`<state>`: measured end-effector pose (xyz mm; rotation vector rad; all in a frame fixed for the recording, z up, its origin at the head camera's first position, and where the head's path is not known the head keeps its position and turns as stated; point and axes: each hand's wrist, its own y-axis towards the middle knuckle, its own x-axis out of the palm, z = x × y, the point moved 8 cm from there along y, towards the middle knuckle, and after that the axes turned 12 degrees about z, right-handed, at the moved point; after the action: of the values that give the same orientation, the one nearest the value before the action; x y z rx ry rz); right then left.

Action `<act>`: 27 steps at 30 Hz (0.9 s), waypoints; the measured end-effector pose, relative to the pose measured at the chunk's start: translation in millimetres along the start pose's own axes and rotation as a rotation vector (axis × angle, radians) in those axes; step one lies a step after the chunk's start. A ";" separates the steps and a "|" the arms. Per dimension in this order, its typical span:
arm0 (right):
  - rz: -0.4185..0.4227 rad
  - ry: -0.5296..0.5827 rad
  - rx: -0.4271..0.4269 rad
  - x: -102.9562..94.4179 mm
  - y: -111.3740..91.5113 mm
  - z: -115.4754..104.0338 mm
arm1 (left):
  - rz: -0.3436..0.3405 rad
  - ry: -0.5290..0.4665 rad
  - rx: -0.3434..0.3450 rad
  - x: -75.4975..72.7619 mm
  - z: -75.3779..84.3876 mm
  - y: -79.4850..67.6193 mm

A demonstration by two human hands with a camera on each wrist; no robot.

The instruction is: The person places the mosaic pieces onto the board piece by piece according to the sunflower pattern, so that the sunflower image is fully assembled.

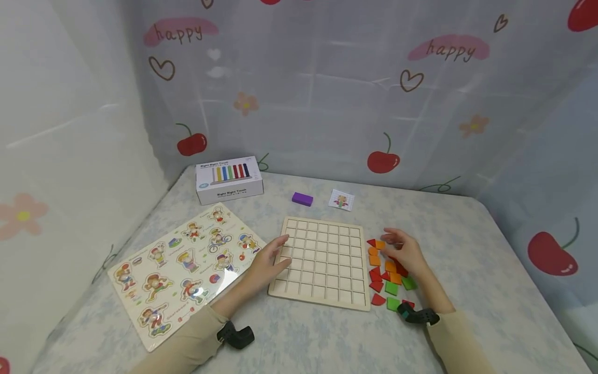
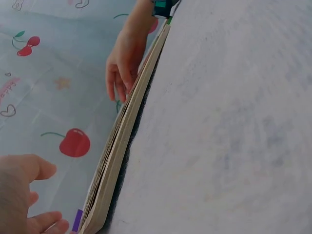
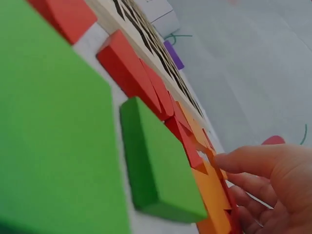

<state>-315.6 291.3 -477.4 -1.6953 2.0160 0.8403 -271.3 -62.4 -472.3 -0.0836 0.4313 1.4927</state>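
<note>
A square wooden board (image 1: 322, 263) with a grid of shallow cells lies flat at the middle of the table. My left hand (image 1: 265, 266) is at its left edge, thumb and fingers spread apart, holding nothing. Right of the board lie small coloured blocks: red ones (image 1: 375, 274), orange ones (image 1: 374, 259) and green ones (image 1: 391, 288). Over the far part of this group is my right hand (image 1: 405, 253), its fingers loosely bent. In the right wrist view the thumb (image 3: 243, 160) is beside an orange block (image 3: 214, 192); whether it touches is unclear.
A picture puzzle board (image 1: 179, 270) with cartoon figures lies at the left. Behind it stands a white box (image 1: 229, 182). A purple block (image 1: 302, 199) and a small pattern card (image 1: 341, 200) lie beyond the grid board. Printed curtains (image 1: 299, 104) hang around the table.
</note>
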 end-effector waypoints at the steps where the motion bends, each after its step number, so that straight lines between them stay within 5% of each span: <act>1: 0.005 -0.002 0.006 1.0 -0.6 2.0 | 0.000 0.002 -0.018 0.6 -2.4 -1.5; 11: 0.068 -0.049 -0.056 0.3 -1.2 1.7 | 0.046 0.033 -0.047 -2.7 -10.9 -3.0; 19: 0.090 0.006 0.030 -9.1 0.5 -3.3 | 0.077 0.006 -0.053 -5.8 -11.6 1.9; 27: 0.104 0.101 -0.038 2.7 1.6 -49.3 | 0.089 -0.012 -0.047 -8.2 -5.8 -2.4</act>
<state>-313.2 257.1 -441.7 -1.6971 2.1852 0.8479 -270.5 -72.2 -475.4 -0.0935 0.3940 1.5903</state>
